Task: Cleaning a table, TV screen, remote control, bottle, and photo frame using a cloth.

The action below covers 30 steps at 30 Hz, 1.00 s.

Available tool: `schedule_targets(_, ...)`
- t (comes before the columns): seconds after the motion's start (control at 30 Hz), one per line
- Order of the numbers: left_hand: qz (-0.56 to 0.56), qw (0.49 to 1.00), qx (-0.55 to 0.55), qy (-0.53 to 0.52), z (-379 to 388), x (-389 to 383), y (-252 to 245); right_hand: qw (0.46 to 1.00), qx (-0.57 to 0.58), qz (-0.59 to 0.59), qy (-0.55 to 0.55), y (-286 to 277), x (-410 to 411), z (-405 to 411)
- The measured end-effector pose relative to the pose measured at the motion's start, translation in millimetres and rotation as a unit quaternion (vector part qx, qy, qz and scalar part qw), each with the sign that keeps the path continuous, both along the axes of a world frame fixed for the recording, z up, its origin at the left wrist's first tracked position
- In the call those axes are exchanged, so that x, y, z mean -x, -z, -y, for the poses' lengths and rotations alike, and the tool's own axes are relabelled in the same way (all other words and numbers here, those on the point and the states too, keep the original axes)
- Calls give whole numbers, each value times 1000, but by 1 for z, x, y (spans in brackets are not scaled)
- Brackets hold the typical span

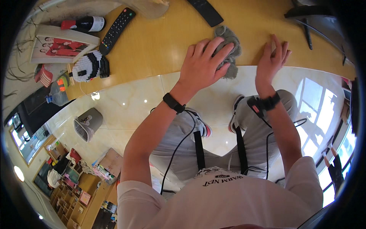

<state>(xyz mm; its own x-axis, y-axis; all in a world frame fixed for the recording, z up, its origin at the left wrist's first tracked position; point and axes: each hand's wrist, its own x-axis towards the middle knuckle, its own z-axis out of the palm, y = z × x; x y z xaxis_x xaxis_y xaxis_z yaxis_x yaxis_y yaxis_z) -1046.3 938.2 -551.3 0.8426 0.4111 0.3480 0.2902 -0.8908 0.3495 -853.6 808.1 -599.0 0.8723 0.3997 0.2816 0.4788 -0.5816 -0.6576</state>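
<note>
My left hand (201,64) lies over a crumpled grey cloth (231,43) at the front edge of a wooden table (160,40). Its fingers and thumb curl onto the cloth, and part of the cloth hangs past the edge. To the right, my right hand (271,58) rests at the same edge, fingers apart, with nothing seen in it. A black remote control (206,13) lies just beyond the cloth. Both wrists wear black straps, with cables running towards my body.
At the table's left stand a framed photo (61,47), a block-built panda (90,66), a dark bottle (85,23) and another remote control (117,31). A black stand (307,33) is at the right. On the tiled floor is a grey waste bin (88,123).
</note>
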Motion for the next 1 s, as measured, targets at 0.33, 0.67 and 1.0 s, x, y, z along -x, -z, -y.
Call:
schedule_targets(0.33,13,997,-73,24,-1,-14,-4,860,-205,-357,-301,-38,93,37)
schedule_targets(0.67,74,991,-113,-10,11,-15,12,840,-285,-274,-371,3,84,18)
schedule_targets(1.0,153,958,-236,-57,3,13,58,802,-189,-442,-356,26,80,29)
